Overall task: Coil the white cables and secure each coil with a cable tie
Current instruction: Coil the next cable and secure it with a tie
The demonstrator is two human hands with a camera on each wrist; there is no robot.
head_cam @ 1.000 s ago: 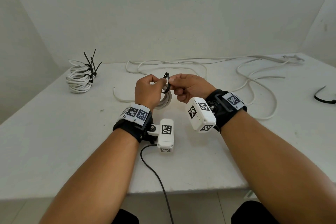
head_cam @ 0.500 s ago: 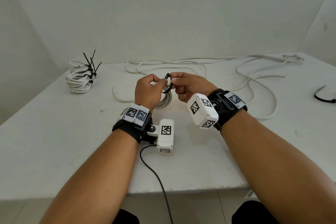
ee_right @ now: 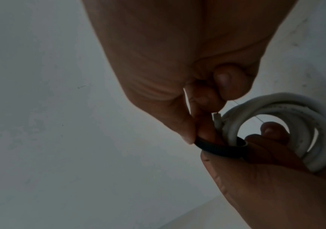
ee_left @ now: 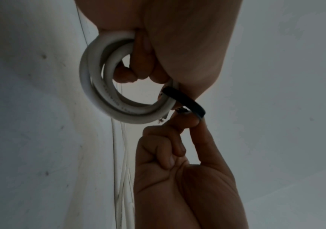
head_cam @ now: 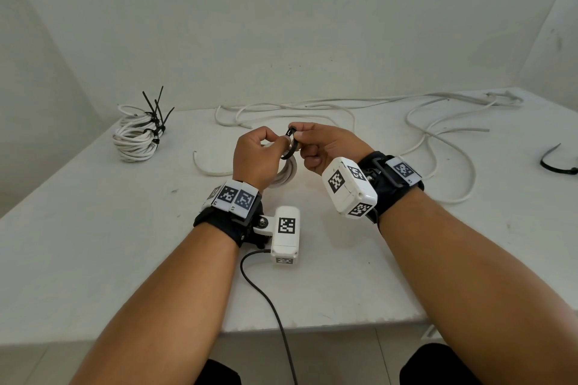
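My left hand (head_cam: 276,144) holds a small coil of white cable (head_cam: 286,176) above the table, fingers curled through its ring. A black cable tie (head_cam: 289,148) loops around the coil's strands. My right hand (head_cam: 298,136) pinches the tie's upper end between thumb and forefinger, touching the left thumb. In the left wrist view the coil (ee_left: 95,86) hangs below the left hand, the tie (ee_left: 187,100) crossing it towards the right fingers (ee_left: 189,122). The right wrist view shows the tie (ee_right: 222,148) and the coil (ee_right: 305,139).
A pile of tied white coils (head_cam: 137,134) with upright black tie tails sits at the table's back left. Loose white cables (head_cam: 438,134) sprawl across the back and right. A spare black tie (head_cam: 555,162) lies at the far right edge. A dark cord (head_cam: 266,297) trails off the front edge.
My right wrist has risen a little and both hands have shifted slightly. The holds on the coil and the tie are the same.
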